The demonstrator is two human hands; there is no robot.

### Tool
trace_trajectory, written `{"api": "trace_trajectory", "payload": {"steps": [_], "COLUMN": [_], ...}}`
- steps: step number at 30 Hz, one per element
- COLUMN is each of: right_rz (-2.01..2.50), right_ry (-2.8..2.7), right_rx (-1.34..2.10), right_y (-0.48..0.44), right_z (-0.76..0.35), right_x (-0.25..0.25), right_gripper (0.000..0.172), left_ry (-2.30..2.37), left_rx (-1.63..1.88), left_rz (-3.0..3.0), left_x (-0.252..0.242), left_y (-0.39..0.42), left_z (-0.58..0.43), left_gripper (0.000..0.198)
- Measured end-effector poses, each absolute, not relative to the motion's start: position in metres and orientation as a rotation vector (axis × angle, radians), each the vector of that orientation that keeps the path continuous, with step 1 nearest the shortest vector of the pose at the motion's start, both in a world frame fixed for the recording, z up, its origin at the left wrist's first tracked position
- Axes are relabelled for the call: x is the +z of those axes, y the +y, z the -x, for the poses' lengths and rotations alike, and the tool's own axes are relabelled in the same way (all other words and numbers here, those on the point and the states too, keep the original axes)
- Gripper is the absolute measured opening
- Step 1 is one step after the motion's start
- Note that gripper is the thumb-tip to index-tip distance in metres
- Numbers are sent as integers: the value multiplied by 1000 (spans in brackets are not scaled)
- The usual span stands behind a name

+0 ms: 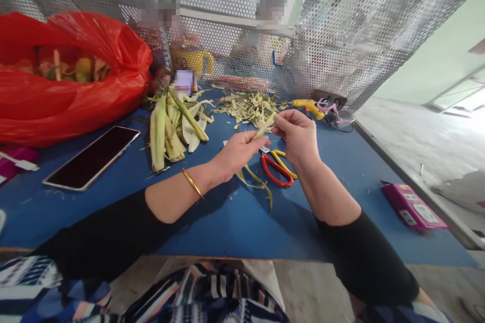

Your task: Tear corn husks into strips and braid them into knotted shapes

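Between my two hands stretches a narrow pale-green strip of husk (264, 127). My left hand (242, 150) grips its lower end, and my right hand (297, 133) pinches the upper end with thumb and finger. Under my hands lie scissors with one red and one yellow handle (278, 177), blades partly hidden. A long curled green leaf strip (261, 185) rests beside them. Behind my hands spreads a pile of cut husk pieces (246, 106). Left of my left hand, several whole husks (161, 131) lie bunched together.
A large red plastic bag (125, 78) bulges at the left, with a phone (93, 159) before it. A yellow glue gun (309, 107) and glasses lie at the back right. A purple box (413, 206) sits near the right edge. A perforated metal screen (235, 0) closes the back; people are behind it.
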State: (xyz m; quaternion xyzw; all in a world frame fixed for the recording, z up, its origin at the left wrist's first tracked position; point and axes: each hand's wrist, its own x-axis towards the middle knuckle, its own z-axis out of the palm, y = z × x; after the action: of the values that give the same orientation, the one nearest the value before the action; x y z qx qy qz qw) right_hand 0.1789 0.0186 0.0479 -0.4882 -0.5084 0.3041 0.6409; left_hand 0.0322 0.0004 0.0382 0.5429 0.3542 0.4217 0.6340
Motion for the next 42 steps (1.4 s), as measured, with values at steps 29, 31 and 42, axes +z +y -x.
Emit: {"api": "trace_trajectory", "payload": {"steps": [29,31,42], "right_rz": [840,798,1422], "right_ry": [-1832,-1861,-1621], "right_rx": [1104,1278,194], "right_y": [-26,-32,53], "right_z": [-187,-196,-180], "right_x": [92,97,88], "right_gripper": [34,46,14], "left_ry": [974,987,867], "left_rx": [1080,1102,1089], "left_rz": [-688,-641,-684], "left_x": [38,38,58], "left_y": [42,48,30], "left_z": [-12,-8,-3], "left_gripper": [29,28,21]}}
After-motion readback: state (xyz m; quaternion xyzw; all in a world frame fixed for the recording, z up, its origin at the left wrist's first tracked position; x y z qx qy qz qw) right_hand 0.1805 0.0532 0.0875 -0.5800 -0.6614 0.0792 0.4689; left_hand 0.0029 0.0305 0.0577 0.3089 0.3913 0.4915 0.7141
